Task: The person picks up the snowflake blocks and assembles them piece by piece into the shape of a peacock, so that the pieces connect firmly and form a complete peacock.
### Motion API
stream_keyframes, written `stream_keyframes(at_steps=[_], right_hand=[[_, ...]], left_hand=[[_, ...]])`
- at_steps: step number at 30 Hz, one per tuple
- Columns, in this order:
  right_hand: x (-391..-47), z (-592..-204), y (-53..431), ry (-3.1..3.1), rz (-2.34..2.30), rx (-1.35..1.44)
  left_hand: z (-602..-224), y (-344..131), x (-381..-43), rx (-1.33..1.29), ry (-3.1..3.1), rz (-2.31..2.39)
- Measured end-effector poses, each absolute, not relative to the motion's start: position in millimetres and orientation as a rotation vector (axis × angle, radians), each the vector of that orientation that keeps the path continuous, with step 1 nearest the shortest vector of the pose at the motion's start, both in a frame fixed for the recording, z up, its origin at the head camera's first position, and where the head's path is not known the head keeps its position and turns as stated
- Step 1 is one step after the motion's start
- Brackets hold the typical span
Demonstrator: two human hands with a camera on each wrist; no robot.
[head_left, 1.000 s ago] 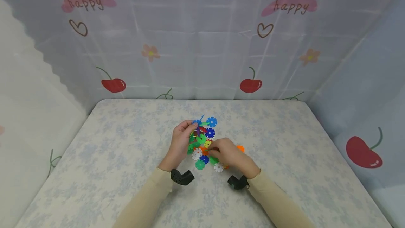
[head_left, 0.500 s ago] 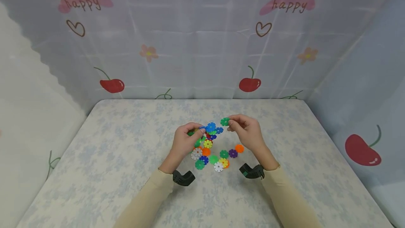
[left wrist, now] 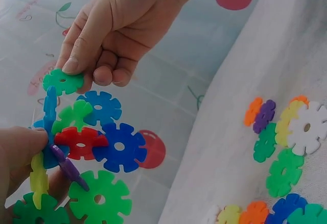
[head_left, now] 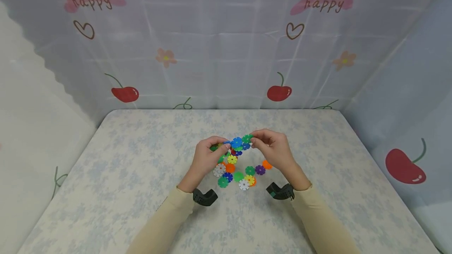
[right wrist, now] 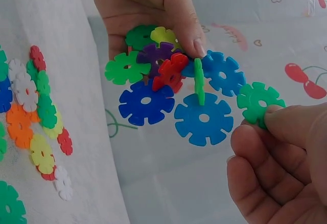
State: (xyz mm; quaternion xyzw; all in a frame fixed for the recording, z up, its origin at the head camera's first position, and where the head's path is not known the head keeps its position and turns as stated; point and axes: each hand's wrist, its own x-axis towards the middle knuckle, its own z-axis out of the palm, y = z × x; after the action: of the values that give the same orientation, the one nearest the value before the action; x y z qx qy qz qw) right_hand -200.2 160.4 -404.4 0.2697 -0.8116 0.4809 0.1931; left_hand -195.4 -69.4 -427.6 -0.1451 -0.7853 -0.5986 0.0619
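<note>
My left hand (head_left: 205, 158) pinches a cluster of plastic flower-shaped interlocking discs, joined at their slots and raised off the table. Light blue (right wrist: 204, 119), dark blue (right wrist: 145, 103), red (left wrist: 80, 143), purple, yellow and green discs make up this cluster. Part of it is hidden behind the left fingers. Between thumb and finger, my right hand (head_left: 275, 150) holds a single green disc (right wrist: 251, 101). Its edge meets the rim of an upper light blue disc (right wrist: 223, 73) on the cluster; whether their slots interlock I cannot tell.
Loose discs lie on the pale patterned table (head_left: 141, 167) below the hands. Among them are a purple disc (head_left: 260, 170), an orange disc (head_left: 267, 164), a white disc (head_left: 244, 184) and a yellow disc (head_left: 232, 160). A printed curtain (head_left: 219, 73) hangs behind the table.
The right hand rose from the loose discs with a green disc and brought it left against the cluster. The left hand turned the cluster and lowered it slightly.
</note>
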Motion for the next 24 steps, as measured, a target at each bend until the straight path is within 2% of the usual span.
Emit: stream_keyframes(at_steps=[24], right_hand=[[-194.9, -403.1, 153.1, -2.243, 0.954, 0.921]], left_hand=[[-425.7, -71.5, -194.1, -0.563, -2.402, -1.578]])
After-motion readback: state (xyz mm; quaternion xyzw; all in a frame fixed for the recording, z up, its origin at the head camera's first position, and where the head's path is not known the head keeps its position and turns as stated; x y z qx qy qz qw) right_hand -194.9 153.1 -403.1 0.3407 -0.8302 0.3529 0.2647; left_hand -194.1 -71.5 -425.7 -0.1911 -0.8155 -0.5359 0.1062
